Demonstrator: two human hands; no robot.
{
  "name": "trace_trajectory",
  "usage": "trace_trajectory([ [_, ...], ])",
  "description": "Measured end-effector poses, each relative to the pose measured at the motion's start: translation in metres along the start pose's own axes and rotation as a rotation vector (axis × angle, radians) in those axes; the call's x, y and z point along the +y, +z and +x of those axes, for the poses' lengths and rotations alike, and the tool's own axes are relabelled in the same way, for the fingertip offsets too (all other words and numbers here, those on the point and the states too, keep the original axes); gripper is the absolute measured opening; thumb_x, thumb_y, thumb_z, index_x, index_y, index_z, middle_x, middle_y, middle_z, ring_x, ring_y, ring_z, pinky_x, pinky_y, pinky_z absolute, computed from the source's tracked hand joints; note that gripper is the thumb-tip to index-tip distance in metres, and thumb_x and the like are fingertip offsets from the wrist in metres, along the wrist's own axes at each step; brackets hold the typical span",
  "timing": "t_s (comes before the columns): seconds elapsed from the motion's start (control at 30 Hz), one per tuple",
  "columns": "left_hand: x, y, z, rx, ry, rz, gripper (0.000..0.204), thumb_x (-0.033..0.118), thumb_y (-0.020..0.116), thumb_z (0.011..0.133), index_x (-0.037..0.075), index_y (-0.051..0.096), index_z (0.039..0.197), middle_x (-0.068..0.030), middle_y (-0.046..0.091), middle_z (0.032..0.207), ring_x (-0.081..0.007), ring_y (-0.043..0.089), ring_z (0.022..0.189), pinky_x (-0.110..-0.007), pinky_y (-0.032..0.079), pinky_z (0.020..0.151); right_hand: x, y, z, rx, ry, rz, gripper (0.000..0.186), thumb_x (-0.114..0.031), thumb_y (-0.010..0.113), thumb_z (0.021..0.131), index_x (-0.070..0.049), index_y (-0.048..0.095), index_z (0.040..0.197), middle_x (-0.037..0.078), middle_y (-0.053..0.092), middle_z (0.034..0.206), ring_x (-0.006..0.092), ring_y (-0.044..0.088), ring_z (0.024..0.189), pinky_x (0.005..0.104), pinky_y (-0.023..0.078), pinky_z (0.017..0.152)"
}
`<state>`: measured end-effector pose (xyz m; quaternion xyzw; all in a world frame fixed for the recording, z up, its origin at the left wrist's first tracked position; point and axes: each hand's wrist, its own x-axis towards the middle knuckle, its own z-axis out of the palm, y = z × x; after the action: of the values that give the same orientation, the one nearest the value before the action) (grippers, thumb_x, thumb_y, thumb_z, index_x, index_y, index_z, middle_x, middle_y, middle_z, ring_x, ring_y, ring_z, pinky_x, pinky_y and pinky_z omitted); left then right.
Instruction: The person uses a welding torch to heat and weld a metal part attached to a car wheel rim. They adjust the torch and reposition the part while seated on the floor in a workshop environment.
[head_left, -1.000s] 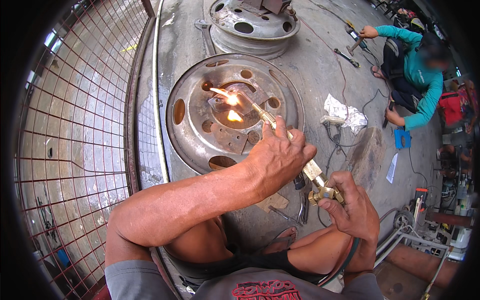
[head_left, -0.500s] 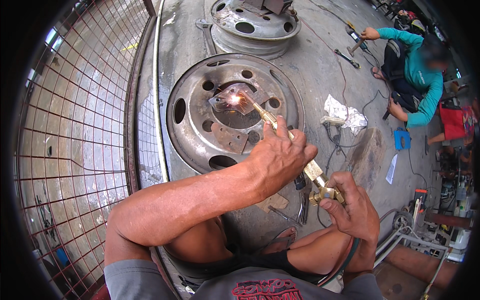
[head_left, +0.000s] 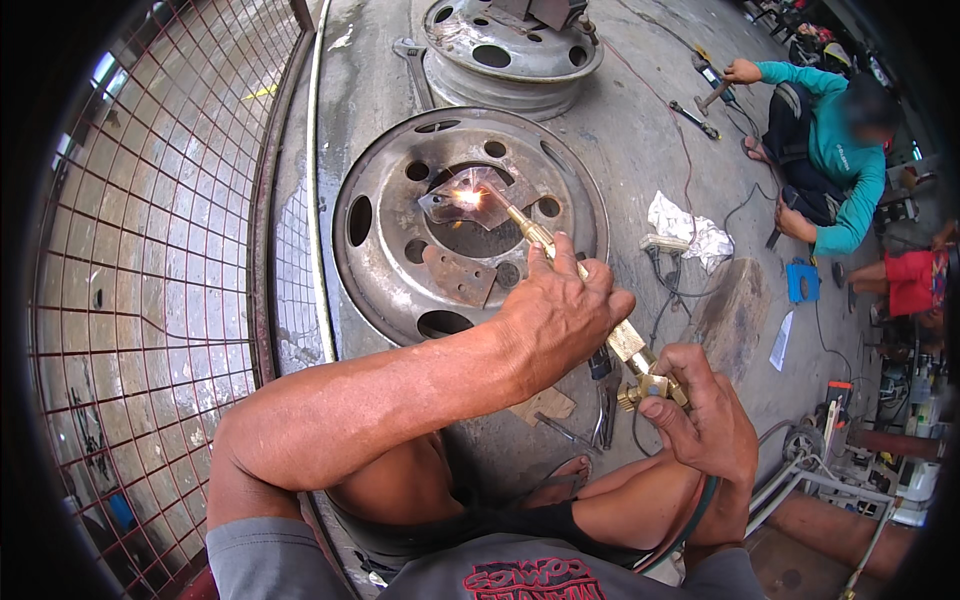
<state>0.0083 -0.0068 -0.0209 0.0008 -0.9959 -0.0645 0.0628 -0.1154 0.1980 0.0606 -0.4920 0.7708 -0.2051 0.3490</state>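
Observation:
My left hand (head_left: pixel 568 308) is closed around the shaft of a brass gas torch (head_left: pixel 628 343), well forward along it. The torch's rear end, near its valve knobs, is gripped in my right hand (head_left: pixel 703 412); green and red hoses trail down beside that wrist. At the torch tip a bright glow lights a flat metal plate (head_left: pixel 492 208), which lies over the centre opening of a steel wheel rim (head_left: pixel 385 285). A second, rusty plate with holes (head_left: pixel 460 276) rests on the same rim, nearer me.
Another wheel rim (head_left: pixel 510 85) and an adjustable wrench (head_left: pixel 413 72) are beyond. Red wire mesh (head_left: pixel 150 310) stands at the left. On the right, a co-worker in a teal shirt (head_left: pixel 850 170) squats holding a hammer (head_left: pixel 713 95); a white rag (head_left: pixel 690 228) and cables lie between us.
Sparks at the torch tip have dwindled to a steadier glow. Both my hands stay nearly where they were. At the far right, a person in red shorts has shifted.

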Motion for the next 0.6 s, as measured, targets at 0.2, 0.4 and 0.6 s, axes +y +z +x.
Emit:
trace_trajectory([
  [0.2, 0.0008, 0.0001, 0.0005, 0.000, 0.000, -0.012, 0.037, 0.015, 0.071, 0.092, 0.002, 0.058, 0.124, -0.0236, 0.061, 0.116, -0.0596, 0.060, 0.121, -0.065, 0.059, 0.090, -0.0005, -0.0004, -0.0002, -0.003, -0.005, 0.001, 0.044, -0.025, 0.072, 0.101, -0.006, 0.046, 0.130, 0.020, 0.071, 0.091, 0.0465, 0.072, 0.083, 0.0486, 0.054, 0.070],
  [0.4, 0.0005, 0.0003, 0.0001, 0.006, -0.002, -0.017, 0.037, 0.014, 0.071, 0.091, 0.002, 0.058, 0.124, -0.0234, 0.062, 0.117, -0.0591, 0.061, 0.121, -0.066, 0.059, 0.091, -0.0016, -0.0006, -0.0001, -0.008, 0.001, 0.023, 0.043, -0.024, 0.071, 0.101, -0.006, 0.046, 0.132, 0.021, 0.070, 0.089, 0.0458, 0.072, 0.081, 0.0471, 0.054, 0.070],
  [0.6, 0.0017, 0.0007, 0.0000, 0.014, -0.018, 0.003, 0.038, 0.015, 0.071, 0.091, 0.003, 0.059, 0.124, -0.0232, 0.062, 0.118, -0.0586, 0.061, 0.121, -0.066, 0.059, 0.092, -0.0026, -0.0011, 0.0003, -0.008, -0.018, 0.020, 0.040, -0.022, 0.069, 0.102, -0.006, 0.048, 0.132, 0.021, 0.070, 0.088, 0.0446, 0.071, 0.078, 0.0459, 0.053, 0.069],
])
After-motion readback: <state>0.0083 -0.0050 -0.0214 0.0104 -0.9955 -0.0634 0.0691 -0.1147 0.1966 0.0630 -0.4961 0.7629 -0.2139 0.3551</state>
